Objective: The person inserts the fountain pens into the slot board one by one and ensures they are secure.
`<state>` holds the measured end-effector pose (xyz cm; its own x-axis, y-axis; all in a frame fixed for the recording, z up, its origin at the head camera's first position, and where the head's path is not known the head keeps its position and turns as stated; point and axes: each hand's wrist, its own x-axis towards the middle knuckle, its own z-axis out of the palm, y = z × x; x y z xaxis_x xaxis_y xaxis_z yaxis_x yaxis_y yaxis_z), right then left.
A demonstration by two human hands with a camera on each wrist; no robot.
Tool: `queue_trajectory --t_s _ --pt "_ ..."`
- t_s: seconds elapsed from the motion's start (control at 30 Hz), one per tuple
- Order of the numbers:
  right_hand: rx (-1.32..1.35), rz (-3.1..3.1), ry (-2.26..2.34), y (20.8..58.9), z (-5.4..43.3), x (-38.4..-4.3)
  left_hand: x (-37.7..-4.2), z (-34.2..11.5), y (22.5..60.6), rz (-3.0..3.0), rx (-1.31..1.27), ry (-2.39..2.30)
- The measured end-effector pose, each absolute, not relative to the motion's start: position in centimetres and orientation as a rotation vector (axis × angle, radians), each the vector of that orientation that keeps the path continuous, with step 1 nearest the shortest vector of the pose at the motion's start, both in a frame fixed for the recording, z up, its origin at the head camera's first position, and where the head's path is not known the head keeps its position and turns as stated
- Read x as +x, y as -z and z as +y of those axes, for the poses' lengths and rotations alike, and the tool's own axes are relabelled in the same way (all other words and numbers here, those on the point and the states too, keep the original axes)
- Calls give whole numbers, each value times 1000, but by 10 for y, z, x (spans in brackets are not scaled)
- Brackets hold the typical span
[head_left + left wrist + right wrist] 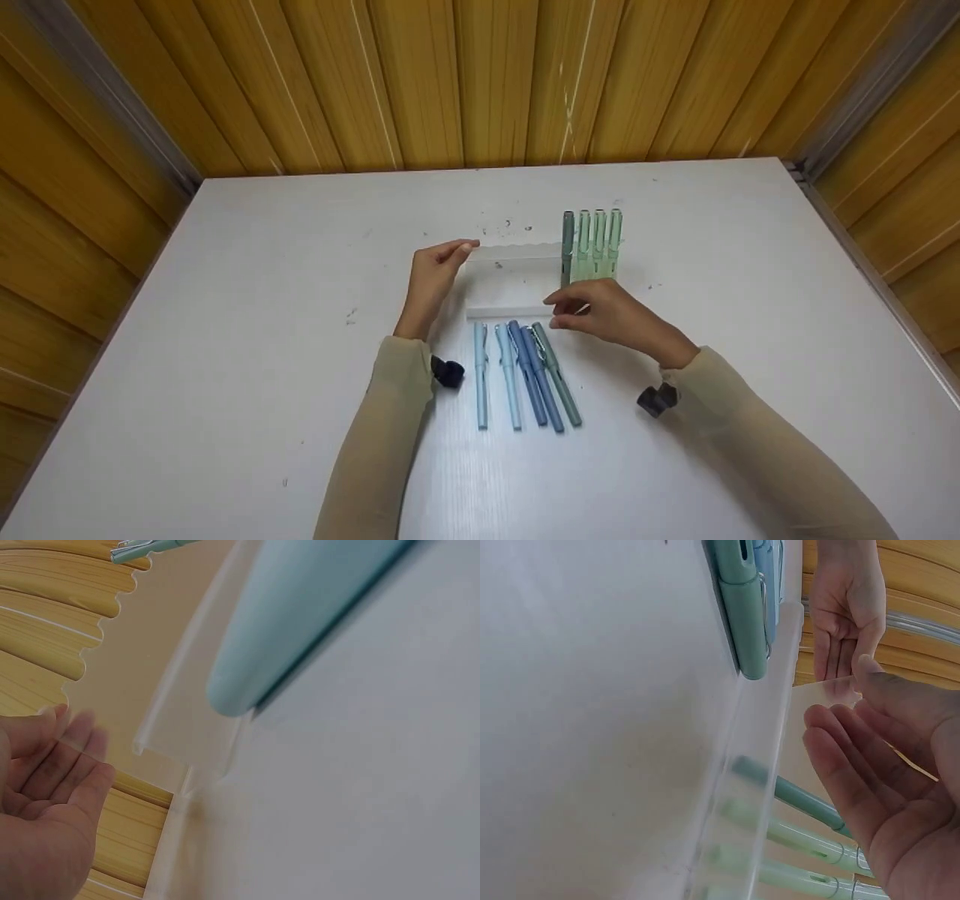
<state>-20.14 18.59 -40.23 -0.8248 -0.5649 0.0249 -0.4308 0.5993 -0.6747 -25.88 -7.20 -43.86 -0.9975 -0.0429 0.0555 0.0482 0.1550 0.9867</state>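
Pinching the upper corner of a clear plastic stand [510, 311] at its 10 o'clock, the person's left hand [433, 277] has thumb and fingers on the edge. The stand sits mid-table, see-through and colourless, with a scalloped top edge along its back panel and a low lip along its front. Toward its 2 o'clock, a dark green pen [567, 247] and three pale green pens [599, 240] stand upright in a row, wire clips near their tops. At its 4 o'clock, the right hand [607, 311] holds nothing, its fingers loosely curved and the thumb apart from them, near the dark green pen's lower end. Toward 6 o'clock, just beside the lip, two light blue pens [481, 382], two deeper blue pens [541, 379] and a grey-green pen [558, 375] lie slightly fanned on the white table [225, 337].
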Motion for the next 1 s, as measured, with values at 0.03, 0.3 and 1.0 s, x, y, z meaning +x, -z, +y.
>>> queue_trajectory --t_s 0.03,0.3,1.0 --pt "-825 2628 1031 404 186 -201 -259 -72 438 -2337 -3 1995" --pt "-767 2572 1013 416 182 -197 -258 -74 435 -2355 9 1981" --pt "-680 2495 943 418 169 -195 -256 -72 437 -2307 -24 2026"
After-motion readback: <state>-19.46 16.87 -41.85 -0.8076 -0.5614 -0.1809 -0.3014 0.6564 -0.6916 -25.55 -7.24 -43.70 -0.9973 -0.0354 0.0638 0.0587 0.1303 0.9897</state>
